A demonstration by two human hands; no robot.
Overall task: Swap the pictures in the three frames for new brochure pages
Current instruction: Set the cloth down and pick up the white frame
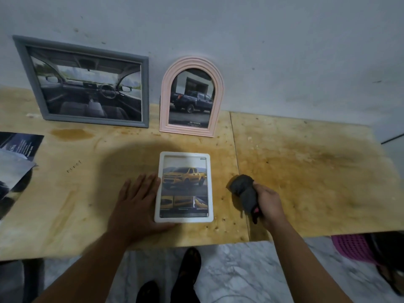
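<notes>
Resting flat left hand [140, 202] beside white frame [184, 186]

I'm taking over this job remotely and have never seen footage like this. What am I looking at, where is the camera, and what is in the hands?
There is no machine: a person works bare-handed, and the single camera sits on their head, looking down. The plywood table holds a white frame lying flat, showing a yellow pickup page. The left hand rests flat beside it, touching its edge. The right hand grips a dark cloth. A grey frame and a pink arched frame lean against the wall. Loose brochure pages lie at the table's left edge.
</notes>
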